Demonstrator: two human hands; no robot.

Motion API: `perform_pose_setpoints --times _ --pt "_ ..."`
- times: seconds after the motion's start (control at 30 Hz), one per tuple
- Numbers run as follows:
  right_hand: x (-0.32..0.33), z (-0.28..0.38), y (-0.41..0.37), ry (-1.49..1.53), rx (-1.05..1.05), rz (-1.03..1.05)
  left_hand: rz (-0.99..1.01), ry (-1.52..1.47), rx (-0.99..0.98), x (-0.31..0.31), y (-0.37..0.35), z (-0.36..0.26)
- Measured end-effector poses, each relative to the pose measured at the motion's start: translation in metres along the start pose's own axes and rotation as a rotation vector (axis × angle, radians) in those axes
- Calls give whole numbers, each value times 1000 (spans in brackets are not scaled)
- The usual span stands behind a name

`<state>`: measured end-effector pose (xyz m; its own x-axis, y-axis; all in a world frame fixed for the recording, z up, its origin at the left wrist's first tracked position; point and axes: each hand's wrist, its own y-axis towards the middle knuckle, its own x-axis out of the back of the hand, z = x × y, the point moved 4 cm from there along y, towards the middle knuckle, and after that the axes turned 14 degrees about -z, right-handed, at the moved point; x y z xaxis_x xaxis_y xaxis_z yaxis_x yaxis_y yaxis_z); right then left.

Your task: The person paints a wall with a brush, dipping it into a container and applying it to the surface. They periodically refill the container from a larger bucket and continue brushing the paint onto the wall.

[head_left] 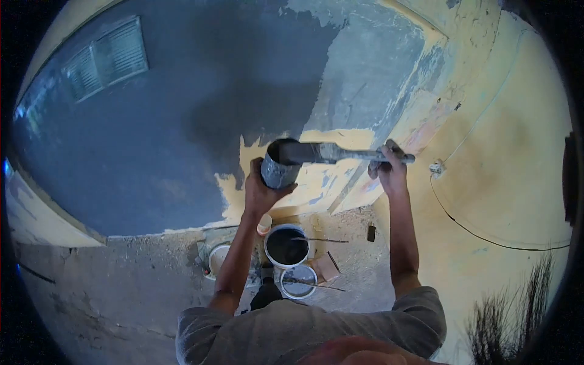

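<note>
My left hand (260,193) is wrapped around a paint-smeared can (280,176), held up in front of the wall with its mouth tilted to the right. A wide paintbrush (350,154) lies almost level, its broad dark end inside the can's opening. Its handle is gripped by my right hand (391,172), whose fingers look stained grey. Behind both hands is a wall (164,152), coated dark grey on the left, with lighter grey and bare cream patches at right and below. The bristle tips are hidden in the can.
Below me stand a large bucket (267,244) of dark paint and a smaller bucket (314,289) of greyish liquid, each with a stick across it. A small dark rectangular object (371,233) lies on the floor. A black cable (471,231) hangs along the cream wall at right.
</note>
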<state>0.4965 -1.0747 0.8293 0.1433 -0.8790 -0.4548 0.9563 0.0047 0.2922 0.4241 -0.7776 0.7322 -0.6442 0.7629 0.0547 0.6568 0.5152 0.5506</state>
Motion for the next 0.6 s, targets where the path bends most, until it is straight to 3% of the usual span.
perform_pose_setpoints --times 0.03,0.13,0.33,0.4,0.6 --pt "-12 7 20 -13 24 107 -3 -25 0 -5 24 0" --pt "-36 21 82 -14 112 144 -4 -65 -21 -17 95 -9" --pt "-92 57 172 20 261 80 -72 -42 -59 -43 211 -10" --pt "-106 64 201 51 305 91 -78 -125 -130 -50 240 -21" --pt "-125 59 271 180 405 121 -97 -63 -81 -62 288 -25"
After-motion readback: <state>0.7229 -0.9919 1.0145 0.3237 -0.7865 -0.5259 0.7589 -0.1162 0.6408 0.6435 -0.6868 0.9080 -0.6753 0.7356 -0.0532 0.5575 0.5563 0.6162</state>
